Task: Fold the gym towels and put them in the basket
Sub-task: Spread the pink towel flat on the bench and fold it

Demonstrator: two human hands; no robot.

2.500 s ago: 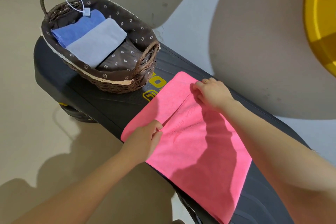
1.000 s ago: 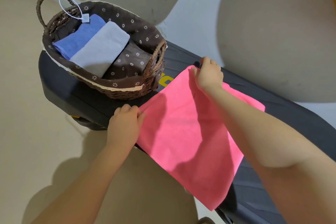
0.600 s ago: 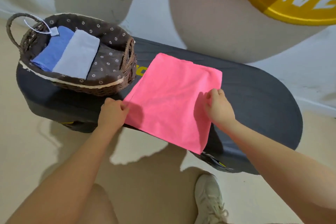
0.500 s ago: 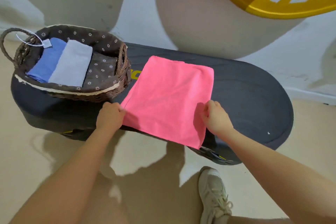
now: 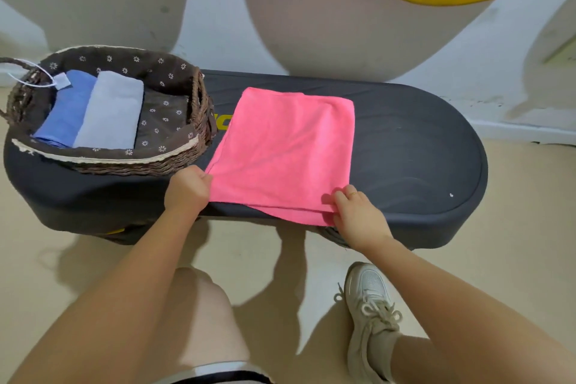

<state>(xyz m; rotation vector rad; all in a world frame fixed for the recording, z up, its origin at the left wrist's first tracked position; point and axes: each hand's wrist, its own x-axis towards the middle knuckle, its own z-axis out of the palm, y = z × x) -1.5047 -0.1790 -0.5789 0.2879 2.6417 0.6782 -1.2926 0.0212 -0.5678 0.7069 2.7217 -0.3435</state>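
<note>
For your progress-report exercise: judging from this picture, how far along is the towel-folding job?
Done: a blue towel and a grey towel lie folded in the basket. In hand: the left hand and right hand pinch the near corners of the pink towel, folded over once. Left: further folds, then into the basket.

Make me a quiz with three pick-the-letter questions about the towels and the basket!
1. Where is the pink towel?
A. in the basket
B. on the black bench
C. on the floor

2. How many folded towels lie in the wicker basket?
A. none
B. two
C. four

3. What are the hands doing?
A. both pinch the pink towel's near corners
B. both hang idle
C. both lift the basket

Answers:
1 B, the towel lies on the black bench beside the basket.
2 B, a blue towel and a grey towel lie side by side.
3 A, the left hand and right hand each hold a near corner.
</note>
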